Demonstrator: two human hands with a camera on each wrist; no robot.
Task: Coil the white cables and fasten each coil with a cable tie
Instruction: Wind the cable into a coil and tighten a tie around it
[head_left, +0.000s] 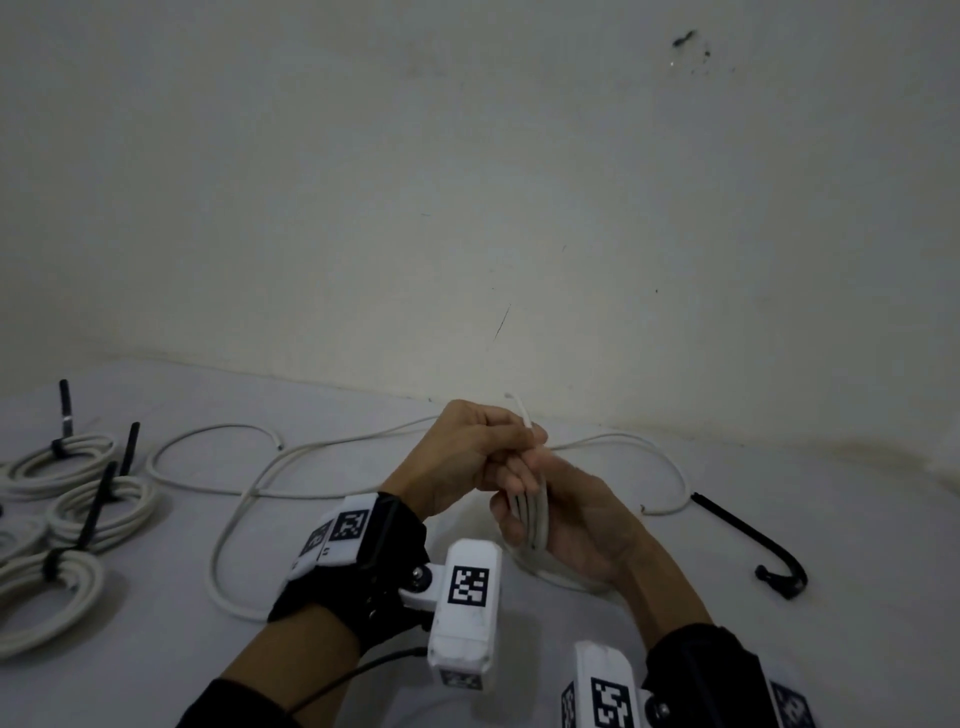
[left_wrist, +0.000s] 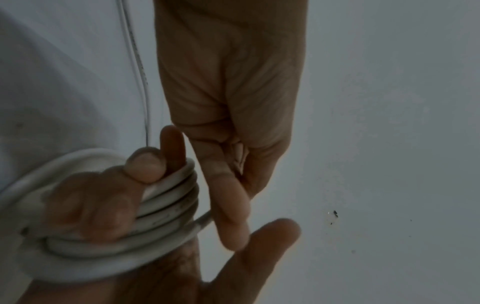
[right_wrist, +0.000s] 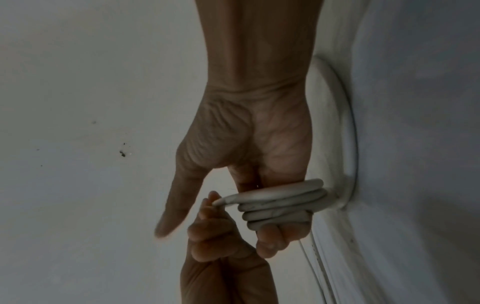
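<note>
A white cable coil (head_left: 532, 514) of several turns is wound round the fingers of my right hand (head_left: 582, 525), which curl over it while the thumb sticks out. My left hand (head_left: 467, 452) is closed in a fist just above and pinches the cable's free end (head_left: 522, 413), which pokes up past its knuckles. The right wrist view shows the coil (right_wrist: 280, 203) on my right hand (right_wrist: 246, 133), with the left fingers (right_wrist: 215, 236) at its tip. In the left wrist view the coil (left_wrist: 166, 205) sits under my left hand (left_wrist: 228, 102).
Three tied coils (head_left: 78, 457) (head_left: 104, 504) (head_left: 47, 592) with black ties lie at the left of the white table. Loose white cables (head_left: 249, 467) (head_left: 649, 457) snake behind my hands. A black cable tie (head_left: 748, 540) lies at the right. A wall rises close behind.
</note>
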